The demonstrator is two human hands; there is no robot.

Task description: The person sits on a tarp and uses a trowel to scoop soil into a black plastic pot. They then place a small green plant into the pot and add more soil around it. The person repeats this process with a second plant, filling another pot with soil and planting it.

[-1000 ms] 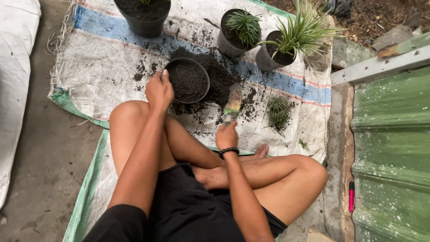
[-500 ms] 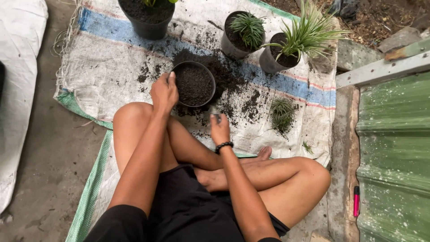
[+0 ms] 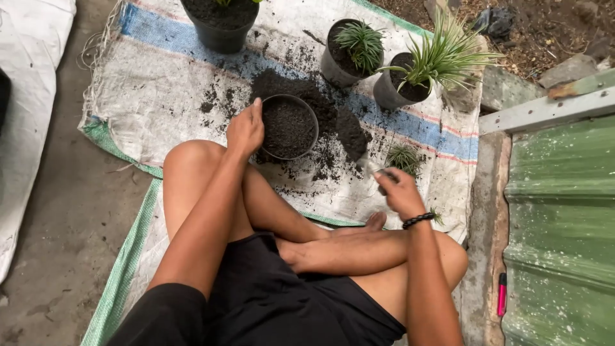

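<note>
I sit cross-legged on a white woven sheet (image 3: pixel 160 96). My left hand (image 3: pixel 246 131) grips the near-left rim of a small black pot (image 3: pixel 288 127) filled with dark soil. A heap of loose soil (image 3: pixel 343 125) lies just beyond and to the right of the pot. My right hand (image 3: pixel 398 190), a black bead bracelet on its wrist, is closed around a small tool of which only a grey end shows. It hovers just below a small loose spiky plant (image 3: pixel 403 157) lying on the sheet.
Three more pots stand at the sheet's far edge: a big black one (image 3: pixel 221 29), one with a small green plant (image 3: pixel 349 48), one with a long-leaved plant (image 3: pixel 413 77). Green corrugated metal (image 3: pixel 557 224) and a pink pen (image 3: pixel 501 295) lie right. A white sack (image 3: pixel 25 128) lies left.
My right hand has swung from beside the soil-filled pot to the right, toward the loose plant. The trowel blade seen a second ago is hidden. My left hand stays on the pot.
</note>
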